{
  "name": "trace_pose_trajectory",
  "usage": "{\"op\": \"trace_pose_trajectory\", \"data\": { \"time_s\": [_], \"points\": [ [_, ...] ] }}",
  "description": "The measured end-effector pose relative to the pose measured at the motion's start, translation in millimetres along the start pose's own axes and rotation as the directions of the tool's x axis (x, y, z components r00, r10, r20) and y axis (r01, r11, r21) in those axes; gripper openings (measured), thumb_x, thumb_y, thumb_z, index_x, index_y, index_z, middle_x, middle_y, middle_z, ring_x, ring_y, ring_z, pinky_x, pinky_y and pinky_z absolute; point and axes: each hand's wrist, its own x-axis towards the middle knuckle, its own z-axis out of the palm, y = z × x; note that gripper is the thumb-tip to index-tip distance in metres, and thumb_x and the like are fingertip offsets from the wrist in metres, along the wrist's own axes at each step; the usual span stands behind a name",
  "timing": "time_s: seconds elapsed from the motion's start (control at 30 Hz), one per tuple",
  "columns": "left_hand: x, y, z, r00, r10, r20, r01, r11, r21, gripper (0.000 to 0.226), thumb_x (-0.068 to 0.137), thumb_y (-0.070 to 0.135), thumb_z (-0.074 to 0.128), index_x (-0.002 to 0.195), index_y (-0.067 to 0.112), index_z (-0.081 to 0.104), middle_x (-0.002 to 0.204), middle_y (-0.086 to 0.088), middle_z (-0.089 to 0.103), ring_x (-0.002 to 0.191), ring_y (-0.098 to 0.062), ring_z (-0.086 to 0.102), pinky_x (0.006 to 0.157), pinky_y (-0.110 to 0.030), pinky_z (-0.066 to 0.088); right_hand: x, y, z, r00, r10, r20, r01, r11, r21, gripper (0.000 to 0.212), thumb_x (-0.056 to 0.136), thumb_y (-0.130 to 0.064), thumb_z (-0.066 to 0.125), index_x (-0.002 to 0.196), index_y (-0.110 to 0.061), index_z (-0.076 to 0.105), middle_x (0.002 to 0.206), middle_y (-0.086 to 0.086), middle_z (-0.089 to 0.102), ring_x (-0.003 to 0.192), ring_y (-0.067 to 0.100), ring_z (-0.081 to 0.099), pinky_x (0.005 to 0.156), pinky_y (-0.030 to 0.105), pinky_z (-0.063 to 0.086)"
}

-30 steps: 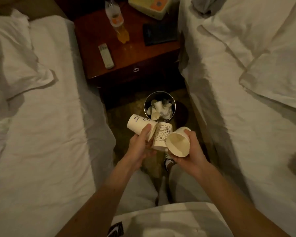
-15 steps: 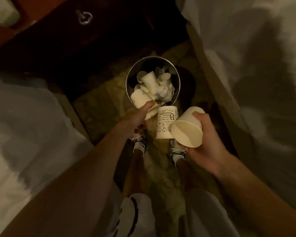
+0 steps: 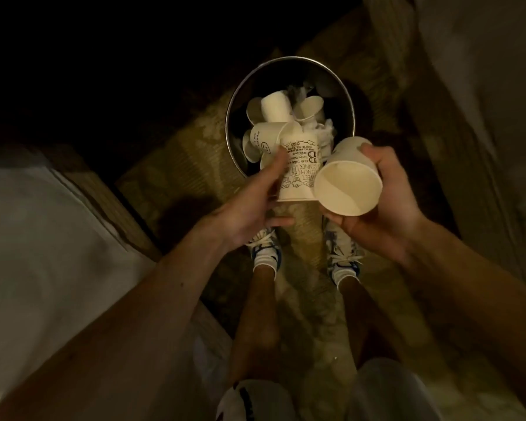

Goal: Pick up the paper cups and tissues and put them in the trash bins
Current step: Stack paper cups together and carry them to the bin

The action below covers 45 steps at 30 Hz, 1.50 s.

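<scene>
A round metal trash bin [image 3: 351, 117] stands on the floor in front of my feet, with several paper cups [image 3: 275, 109] and crumpled tissues [image 3: 324, 132] inside. My left hand [image 3: 249, 208] reaches to the bin's near rim and grips a printed paper cup [image 3: 299, 177] between thumb and fingers. A second cup with a small face print [image 3: 266, 138] lies at my thumb tip over the bin's opening; whether I still hold it is unclear. My right hand [image 3: 386, 214] holds a plain paper cup [image 3: 346, 180] just right of the rim, mouth turned toward me.
White bed sheets [image 3: 43, 238] lie close on the left and another bed's side [image 3: 483, 86] on the right, leaving a narrow aisle of patterned carpet [image 3: 179, 177]. My sneakers [image 3: 264, 247] stand right behind the bin. Dark furniture fills the top left.
The view has tipped down and closed in on the bin. Both hands moved forward with their cups; the left hand's cups now hang over the bin's opening.
</scene>
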Motion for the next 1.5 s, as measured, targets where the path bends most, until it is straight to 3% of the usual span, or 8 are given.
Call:
{"op": "trace_pose_trajectory", "data": {
  "time_s": [0.2, 0.33, 0.43, 0.57, 0.8, 0.97, 1.4, 1.5],
  "points": [
    [14.7, 17.1, -3.1, 0.933, 0.195, -0.304, -0.164, 0.979, 0.124, 0.044, 0.088, 0.042, 0.067, 0.125, 0.019, 0.058, 0.099, 0.006, 0.073, 0.083, -0.004, 0.071, 0.065, -0.024, 0.058, 6.9, 1.7, 10.8, 0.998, 0.005, -0.064, -0.016, 0.984, -0.177, 0.037, 0.092, -0.052, 0.048, 0.114, -0.024, 0.058, 0.082, 0.001, 0.073, 0.072, 0.015, 0.068, 0.056, 0.026, 0.049],
    [26.9, 27.2, -19.4, 0.816, 0.359, -0.453, -0.050, 0.824, 0.564, 0.068, 0.085, 0.060, 0.061, 0.135, 0.015, 0.052, 0.124, -0.004, 0.064, 0.113, -0.019, 0.061, 0.096, -0.040, 0.052, 9.1, -0.5, 3.8, 0.996, -0.039, -0.080, 0.006, 0.925, -0.379, 0.027, 0.093, -0.056, 0.044, 0.103, -0.035, 0.057, 0.078, -0.004, 0.071, 0.071, 0.014, 0.060, 0.056, 0.028, 0.036],
    [15.0, 23.3, -6.6, 0.775, 0.531, -0.343, -0.183, 0.707, 0.683, 0.074, 0.084, 0.068, 0.057, 0.140, 0.020, 0.048, 0.130, -0.002, 0.059, 0.119, -0.013, 0.057, 0.091, -0.027, 0.052, 12.7, 3.8, 10.6, 0.998, -0.025, -0.060, -0.009, 0.863, -0.505, 0.036, 0.091, -0.065, 0.043, 0.105, -0.037, 0.061, 0.101, 0.004, 0.069, 0.089, 0.024, 0.059, 0.072, 0.035, 0.039],
    [-1.0, 4.5, 18.5, 0.970, 0.218, -0.106, -0.171, 0.926, 0.337, 0.070, 0.079, 0.064, 0.065, 0.140, 0.034, 0.044, 0.114, 0.011, 0.064, 0.094, -0.004, 0.068, 0.069, -0.025, 0.060, 13.8, 11.5, 25.2, 0.998, 0.060, -0.034, -0.069, 0.808, -0.585, 0.066, 0.084, -0.078, 0.039, 0.124, -0.031, 0.062, 0.120, 0.002, 0.069, 0.116, 0.027, 0.061, 0.106, 0.047, 0.041],
    [-0.2, -0.7, 7.7, 0.904, 0.351, -0.244, -0.279, 0.918, 0.283, 0.066, 0.084, 0.028, 0.075, 0.137, 0.030, 0.036, 0.109, 0.016, 0.051, 0.086, -0.005, 0.062, 0.051, -0.012, 0.048, 19.7, 4.4, 31.9, 0.969, -0.043, -0.242, -0.075, 0.886, -0.458, 0.019, 0.103, -0.015, 0.037, 0.102, -0.012, 0.055, 0.091, 0.007, 0.056, 0.074, 0.014, 0.051, 0.064, 0.026, 0.046],
    [19.8, 24.6, -9.4, 0.822, 0.498, -0.276, -0.343, 0.820, 0.458, 0.069, 0.078, 0.018, 0.082, 0.127, 0.018, 0.033, 0.112, 0.012, 0.045, 0.090, 0.007, 0.057, 0.065, -0.011, 0.052, 48.7, 0.1, 39.5, 0.933, -0.194, -0.303, -0.001, 0.840, -0.542, 0.045, 0.094, 0.011, 0.048, 0.136, -0.006, 0.046, 0.105, 0.006, 0.056, 0.080, 0.012, 0.057, 0.065, 0.021, 0.054],
    [98.8, 63.5, -28.5, 0.887, 0.461, -0.040, -0.191, 0.444, 0.875, 0.079, 0.078, 0.043, 0.079, 0.143, 0.020, 0.039, 0.138, -0.009, 0.049, 0.126, -0.026, 0.049, 0.096, -0.040, 0.047, 96.2, 7.7, 38.5, 0.934, -0.147, -0.326, -0.028, 0.879, -0.476, 0.021, 0.094, -0.009, 0.058, 0.112, 0.002, 0.061, 0.110, 0.021, 0.067, 0.097, 0.029, 0.067, 0.090, 0.047, 0.055],
    [82.0, 63.0, -31.1, 0.894, 0.446, -0.048, -0.148, 0.394, 0.907, 0.064, 0.082, 0.036, 0.077, 0.136, 0.022, 0.046, 0.129, -0.008, 0.056, 0.116, -0.026, 0.055, 0.088, -0.038, 0.052, 71.5, 9.4, 31.8, 0.945, -0.200, -0.260, 0.016, 0.820, -0.572, 0.015, 0.098, -0.011, 0.051, 0.101, 0.001, 0.059, 0.095, 0.018, 0.067, 0.083, 0.027, 0.066, 0.069, 0.030, 0.060]
  ]
}}
